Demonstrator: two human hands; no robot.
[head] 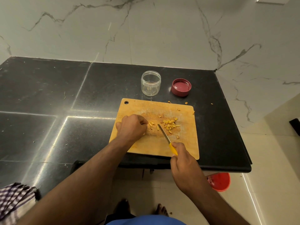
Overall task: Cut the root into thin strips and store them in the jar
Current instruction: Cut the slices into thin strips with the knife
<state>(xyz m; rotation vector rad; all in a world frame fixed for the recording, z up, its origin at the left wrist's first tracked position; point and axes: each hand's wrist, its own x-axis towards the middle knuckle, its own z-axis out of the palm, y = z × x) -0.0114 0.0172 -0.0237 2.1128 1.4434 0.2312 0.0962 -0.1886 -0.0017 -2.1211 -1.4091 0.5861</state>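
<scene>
Right now the cutting is under way on the wooden board (pixel 155 143), which lies on the dark table (pixel 48 95). The left hand (pixel 132 127) rests on the board's left half, its fingers (pixel 143 123) curled down and pinching a small yellow piece of root (pixel 151 123) at their tips; how much of it is hidden under the hand I cannot tell. The right hand (pixel 181 153) is closed around the yellow handle of the knife (pixel 164 134), whose blade slants up and leftward, its tip just right of the pinched piece. So the root lies directly left of the blade, between tip and fingertips, and the next cut likely turns on that narrow gap. A heap of cut strips (pixel 169 125) sits right of the blade. Beyond the board's far edge stands the clear jar (pixel 151 85), open and apparently empty, its red lid (pixel 181 87) beside it.
</scene>
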